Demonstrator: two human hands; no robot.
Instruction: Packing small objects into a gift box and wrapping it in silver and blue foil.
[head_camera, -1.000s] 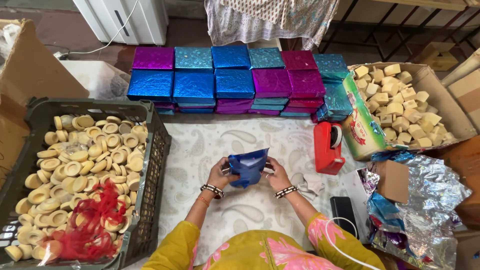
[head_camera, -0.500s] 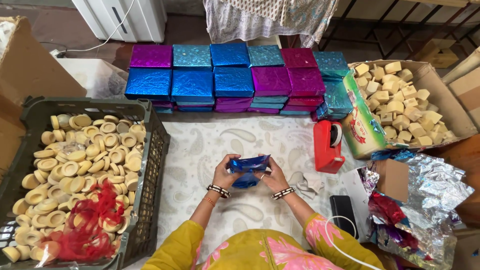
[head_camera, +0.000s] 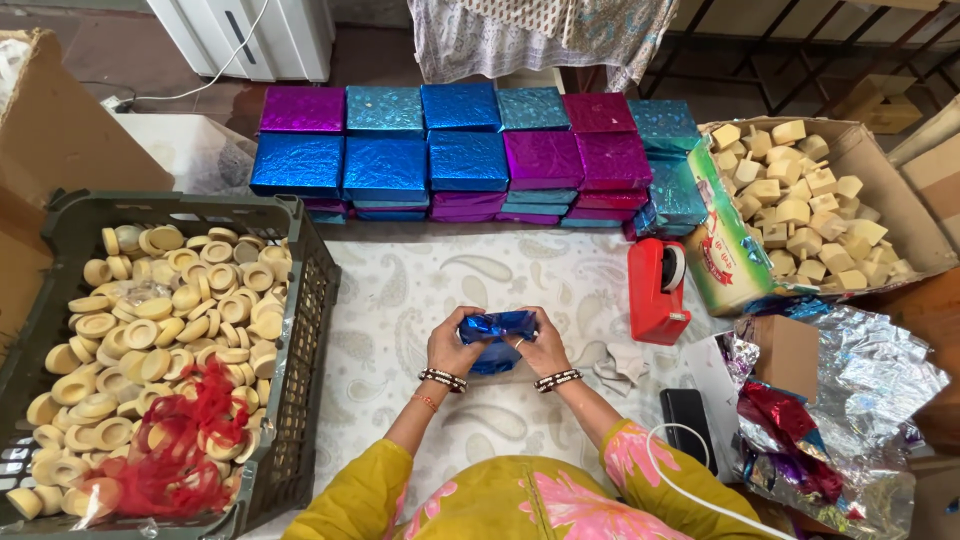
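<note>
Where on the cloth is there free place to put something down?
Bare cloth lies between the crate, the wrapped boxes and the tape dispenser. The right side is crowded with foil sheets and a phone. Both hands fill the middle.

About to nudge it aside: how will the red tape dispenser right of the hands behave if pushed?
The red tape dispenser stands on a long flat base, so it would probably slide, not tip. It looks solid and likely heavy for its size. The patterned cloth under it may drag or bunch up.
</note>
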